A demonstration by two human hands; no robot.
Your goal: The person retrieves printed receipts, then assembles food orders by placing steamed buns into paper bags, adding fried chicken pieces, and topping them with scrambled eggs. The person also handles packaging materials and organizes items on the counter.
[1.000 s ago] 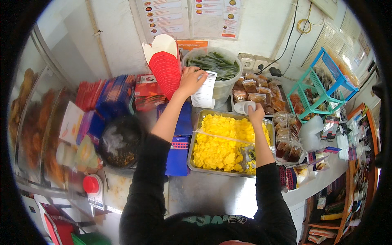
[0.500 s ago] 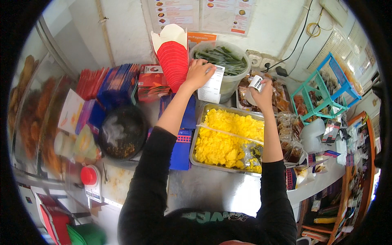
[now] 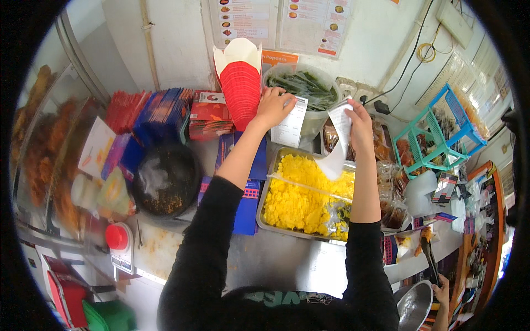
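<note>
My left hand (image 3: 274,108) is beside the stack of red-and-white folded boxes (image 3: 240,91), fingers spread, fingertips at the top edge of a printed white slip (image 3: 289,124). That slip lies upright against the front of a clear plastic bucket (image 3: 317,118) of long green leaves. Farther right, my right hand (image 3: 360,126) pinches a curling white paper strip (image 3: 340,124). The strip's loose end hangs over a metal tray (image 3: 265,218) of yellow, crumbly food, partly under clear film.
Blue folded packaging (image 3: 245,212) lies left of the tray. A black pan (image 3: 167,179) and a red-topped scale (image 3: 121,245) stand farther left. At right are packed brown foods (image 3: 386,182) and a turquoise basket (image 3: 425,146). Another person's hand (image 3: 441,292) holds tongs (image 3: 429,256) by a metal bowl (image 3: 414,306).
The paper in my right hand was curled up close to the fingers and now hangs down as a longer strip. Another person's hand, tongs and bowl have come in at lower right.
</note>
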